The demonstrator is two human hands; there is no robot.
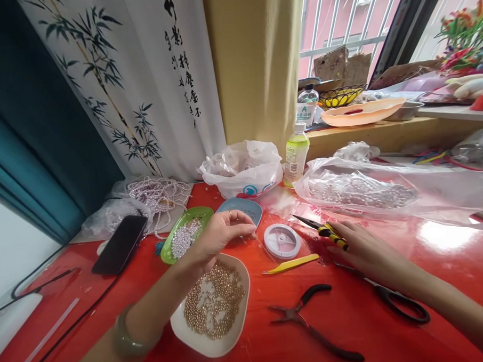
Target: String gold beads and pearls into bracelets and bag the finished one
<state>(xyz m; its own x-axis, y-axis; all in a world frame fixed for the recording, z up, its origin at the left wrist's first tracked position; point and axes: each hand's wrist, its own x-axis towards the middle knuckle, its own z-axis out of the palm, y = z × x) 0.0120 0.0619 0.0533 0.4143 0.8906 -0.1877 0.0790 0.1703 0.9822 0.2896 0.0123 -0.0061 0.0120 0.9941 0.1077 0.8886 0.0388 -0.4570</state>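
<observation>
My left hand [227,229] hovers above the far edge of a white tray [178,329] of small gold beads [215,305]. Its fingertips are pinched together, and what they hold, if anything, is too small to make out. My right hand [356,242] grips needle-nose pliers [326,234] by their yellow-and-black handles, the jaws pointing left. Between the hands lies a spool of clear line [282,241], with yellow tweezers [293,263] just in front. Black-handled cutting pliers [301,313] rest nearer me. Scissors [402,303] lie partly under my right hand and forearm.
A green tray [170,248] of pearly beads and a blue tray [248,204] stand behind my left hand. A phone [120,245] with a cable lies left. Plastic bags [245,173], bead strands [162,195] and an upright bottle [296,154] line the back.
</observation>
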